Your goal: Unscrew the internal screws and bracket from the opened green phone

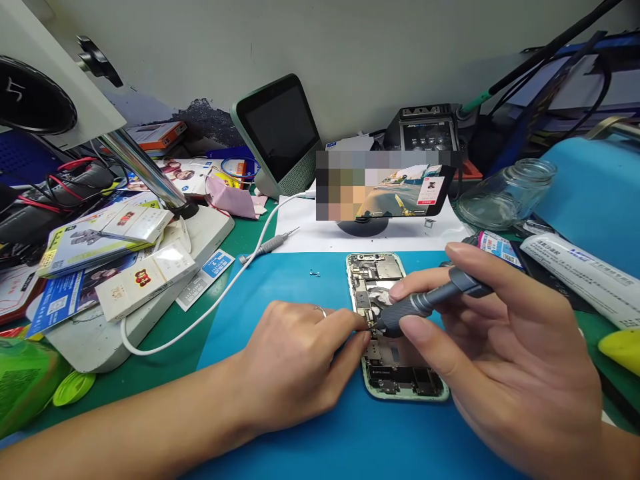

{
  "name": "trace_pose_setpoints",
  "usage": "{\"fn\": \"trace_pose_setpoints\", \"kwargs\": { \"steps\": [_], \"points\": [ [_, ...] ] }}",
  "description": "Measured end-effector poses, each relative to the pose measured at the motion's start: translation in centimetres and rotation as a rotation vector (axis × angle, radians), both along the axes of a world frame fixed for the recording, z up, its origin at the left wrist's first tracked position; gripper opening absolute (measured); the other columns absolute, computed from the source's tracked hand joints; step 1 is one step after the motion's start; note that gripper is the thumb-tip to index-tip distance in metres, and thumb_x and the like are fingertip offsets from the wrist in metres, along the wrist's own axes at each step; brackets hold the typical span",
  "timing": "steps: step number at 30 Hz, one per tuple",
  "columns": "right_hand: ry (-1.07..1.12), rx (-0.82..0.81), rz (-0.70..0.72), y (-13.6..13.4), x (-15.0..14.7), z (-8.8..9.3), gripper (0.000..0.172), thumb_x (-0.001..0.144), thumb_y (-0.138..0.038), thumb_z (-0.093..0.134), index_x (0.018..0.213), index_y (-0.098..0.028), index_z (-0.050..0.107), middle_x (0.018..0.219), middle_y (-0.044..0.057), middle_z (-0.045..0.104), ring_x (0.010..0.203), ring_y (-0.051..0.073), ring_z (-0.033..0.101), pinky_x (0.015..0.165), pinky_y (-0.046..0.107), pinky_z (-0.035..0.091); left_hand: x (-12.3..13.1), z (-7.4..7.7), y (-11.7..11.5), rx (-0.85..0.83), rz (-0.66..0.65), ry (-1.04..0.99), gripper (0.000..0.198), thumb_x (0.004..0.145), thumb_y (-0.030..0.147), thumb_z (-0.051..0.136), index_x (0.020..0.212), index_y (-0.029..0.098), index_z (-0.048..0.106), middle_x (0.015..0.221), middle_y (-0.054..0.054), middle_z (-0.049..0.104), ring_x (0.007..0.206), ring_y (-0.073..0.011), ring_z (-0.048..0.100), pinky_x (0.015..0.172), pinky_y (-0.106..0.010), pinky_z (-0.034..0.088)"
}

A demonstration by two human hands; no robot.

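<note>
An opened phone [395,352] with a pale green frame lies face up on the blue mat, its inner boards and parts bare. My right hand [525,353] grips a dark grey screwdriver [425,303] between thumb and fingers, slanted down to the left. Its tip meets the left side of the phone's interior, close to my left fingertips. My left hand [300,357] rests on the mat at the phone's left edge, thumb and forefinger pinched over the same spot. Whatever they hold, if anything, is hidden. Tiny metal parts [315,273] lie left of the phone.
A second screwdriver [270,245] lies behind, beside a white cable [215,303]. At the back a propped phone [405,193] plays video. To the right are a glass jar [510,193] and a white tube [585,273]. A microscope base [95,343] bearing boxes stands left.
</note>
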State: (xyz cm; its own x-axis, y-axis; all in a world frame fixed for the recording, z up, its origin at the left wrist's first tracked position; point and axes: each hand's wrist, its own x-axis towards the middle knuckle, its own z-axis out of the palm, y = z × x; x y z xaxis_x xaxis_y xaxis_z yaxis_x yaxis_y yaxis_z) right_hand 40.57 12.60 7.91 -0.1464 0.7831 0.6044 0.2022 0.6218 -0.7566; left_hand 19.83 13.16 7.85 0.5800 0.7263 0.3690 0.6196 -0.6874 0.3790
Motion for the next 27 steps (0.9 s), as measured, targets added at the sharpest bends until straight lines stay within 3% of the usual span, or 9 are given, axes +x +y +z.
{"fn": "trace_pose_setpoints", "kwargs": {
  "steps": [6, 11, 15, 20, 27],
  "points": [
    [0.018, -0.006, -0.053, 0.2, -0.2, -0.1, 0.069, 0.090, -0.004, 0.064, 0.148, -0.036, 0.046, 0.112, 0.001, 0.066, 0.101, 0.014, 0.067, 0.101, 0.034, 0.062, -0.7, 0.7, 1.1, 0.193, 0.041, 0.062, 0.019, 0.098, 0.021, 0.055, 0.089, 0.018, 0.072, 0.055, 0.004, 0.059, 0.044, -0.0122, 0.054, 0.046, -0.029, 0.032],
    [0.022, -0.028, -0.055, 0.3, -0.3, -0.1, 0.069, 0.089, -0.004, 0.066, 0.146, -0.038, 0.048, 0.112, 0.000, 0.064, 0.100, 0.014, 0.067, 0.096, 0.032, 0.064, -1.9, 1.5, 2.5, 0.365, 0.249, 0.378, 0.020, 0.094, 0.025, 0.057, 0.081, 0.021, 0.073, 0.055, 0.000, 0.064, 0.047, -0.0201, 0.061, 0.045, -0.032, 0.021],
    [0.022, -0.026, -0.020, 0.3, -0.2, -0.1, 0.071, 0.089, -0.004, 0.066, 0.147, -0.039, 0.046, 0.112, 0.000, 0.063, 0.102, 0.015, 0.067, 0.096, 0.033, 0.064, -2.1, 1.8, 3.0, 0.279, 0.370, 0.579, 0.023, 0.093, 0.030, 0.056, 0.078, 0.023, 0.072, 0.053, -0.001, 0.065, 0.046, -0.0241, 0.062, 0.048, -0.030, 0.014],
    [0.012, -0.037, -0.001, 0.3, 0.0, -0.1, 0.071, 0.089, -0.004, 0.066, 0.148, -0.039, 0.045, 0.108, 0.001, 0.063, 0.104, 0.016, 0.065, 0.093, 0.033, 0.064, -1.7, 2.1, 3.3, 0.121, 0.448, 0.665, 0.028, 0.096, 0.037, 0.049, 0.090, 0.026, 0.074, 0.067, -0.003, 0.073, 0.060, -0.0285, 0.070, 0.052, -0.030, 0.015],
    [0.014, -0.067, -0.010, 0.2, 0.1, -0.3, 0.072, 0.088, -0.004, 0.066, 0.147, -0.040, 0.045, 0.107, 0.001, 0.065, 0.104, 0.018, 0.065, 0.090, 0.035, 0.065, -1.5, 2.9, 3.1, 0.014, 0.473, 0.737, 0.033, 0.093, 0.046, 0.049, 0.101, 0.026, 0.073, 0.070, -0.006, 0.075, 0.065, -0.0324, 0.072, 0.052, -0.031, 0.017]
  ]
}}
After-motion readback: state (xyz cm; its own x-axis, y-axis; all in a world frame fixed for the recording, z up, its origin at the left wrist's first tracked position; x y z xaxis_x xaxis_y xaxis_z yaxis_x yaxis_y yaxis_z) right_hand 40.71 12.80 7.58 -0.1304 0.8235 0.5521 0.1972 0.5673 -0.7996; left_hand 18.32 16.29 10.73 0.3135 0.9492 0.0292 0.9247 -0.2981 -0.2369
